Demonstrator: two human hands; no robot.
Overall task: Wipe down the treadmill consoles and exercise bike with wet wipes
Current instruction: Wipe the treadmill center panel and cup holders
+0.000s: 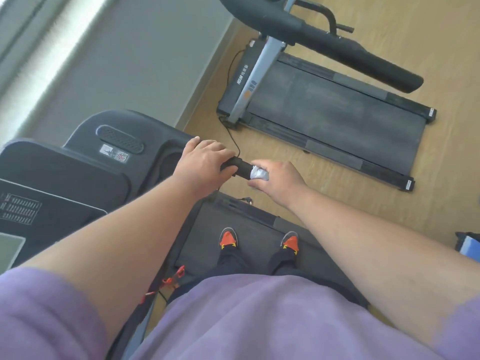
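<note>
A wooden floor [428, 35] carries a second treadmill [337, 113] beside a grey wall [145, 61]. On the near treadmill's console [85, 172], the left hand [205, 159] curls around the black handlebar [240, 166]; the right hand [275, 178] pinches a crumpled wet wipe [258, 174] against the handlebar's end.

Bright daylight from upper left, soft blur, wide-angle bending at edges

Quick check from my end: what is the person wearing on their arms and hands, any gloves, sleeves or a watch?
No gloves: the left hand and right hand are bare, with no watch, ring or band visible. Both forearms are uncovered. Short purple sleeves of a soft-looking T-shirt cover only the upper arms near the bottom of the view.
</note>
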